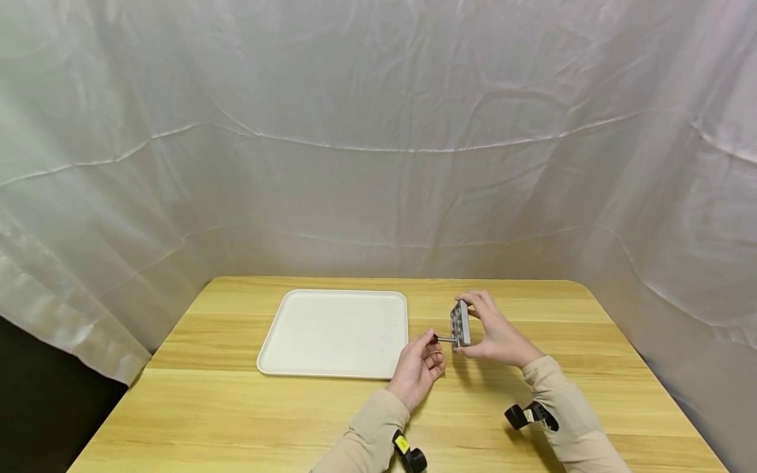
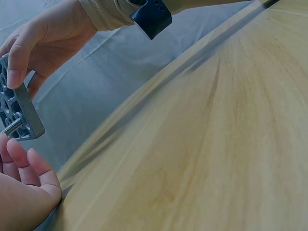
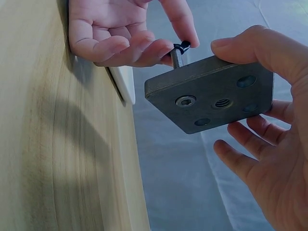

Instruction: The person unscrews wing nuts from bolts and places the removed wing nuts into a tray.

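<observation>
My right hand grips a grey metal plate by its edges and holds it on edge above the table. Round holes and a hex-socket bolt head show on the plate's flat face in the right wrist view; its other face is ribbed and hollowed in the left wrist view. From that ribbed face a threaded bolt sticks out toward my left hand. A black wing nut sits at the bolt's free end, pinched between my left thumb and fingertips. The other left fingers are loosely curled.
A white tray lies on the wooden table, just left of my left hand. Pale curtains hang behind the table and along both sides. Each wrist carries a black strapped camera.
</observation>
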The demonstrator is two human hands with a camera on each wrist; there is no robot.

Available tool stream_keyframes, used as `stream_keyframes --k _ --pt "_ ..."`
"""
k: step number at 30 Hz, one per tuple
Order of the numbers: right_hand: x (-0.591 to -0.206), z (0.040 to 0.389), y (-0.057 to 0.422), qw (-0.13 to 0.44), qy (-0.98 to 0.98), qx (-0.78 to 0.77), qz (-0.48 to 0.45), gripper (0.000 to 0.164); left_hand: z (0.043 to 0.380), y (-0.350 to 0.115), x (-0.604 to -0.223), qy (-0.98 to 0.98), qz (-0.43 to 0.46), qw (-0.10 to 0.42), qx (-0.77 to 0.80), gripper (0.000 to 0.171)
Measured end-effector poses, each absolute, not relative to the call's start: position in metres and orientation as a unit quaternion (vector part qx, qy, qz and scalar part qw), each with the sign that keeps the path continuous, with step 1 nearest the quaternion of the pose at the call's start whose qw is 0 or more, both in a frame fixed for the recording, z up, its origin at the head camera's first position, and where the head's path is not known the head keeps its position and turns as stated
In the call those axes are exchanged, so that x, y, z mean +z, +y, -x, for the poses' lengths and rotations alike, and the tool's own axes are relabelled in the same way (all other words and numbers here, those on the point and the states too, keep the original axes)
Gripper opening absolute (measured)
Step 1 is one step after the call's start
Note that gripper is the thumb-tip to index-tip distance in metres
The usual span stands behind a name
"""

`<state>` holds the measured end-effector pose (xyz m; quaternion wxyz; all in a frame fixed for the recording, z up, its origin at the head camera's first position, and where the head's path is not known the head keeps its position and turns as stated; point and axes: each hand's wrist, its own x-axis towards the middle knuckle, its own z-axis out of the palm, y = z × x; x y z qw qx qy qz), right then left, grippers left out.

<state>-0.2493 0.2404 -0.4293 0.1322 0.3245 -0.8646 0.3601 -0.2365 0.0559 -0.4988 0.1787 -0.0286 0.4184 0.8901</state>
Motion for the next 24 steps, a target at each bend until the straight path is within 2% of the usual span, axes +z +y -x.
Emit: stream_keyframes --k 7,24 --pt "-0.4280 0.2485 0.2381 0.132 -0.863 0.360 -0.329 0.098 0.2369 0.0558 -0.4987 0.420 0.029 0.179 0.889 0.018" --pt "-0.4273 0.2487 0.2421 0.122 -0.860 0.366 -0.334 0.096 0.2385 0.0548 -0.4995 0.422 0.030 0.183 0.888 0.022"
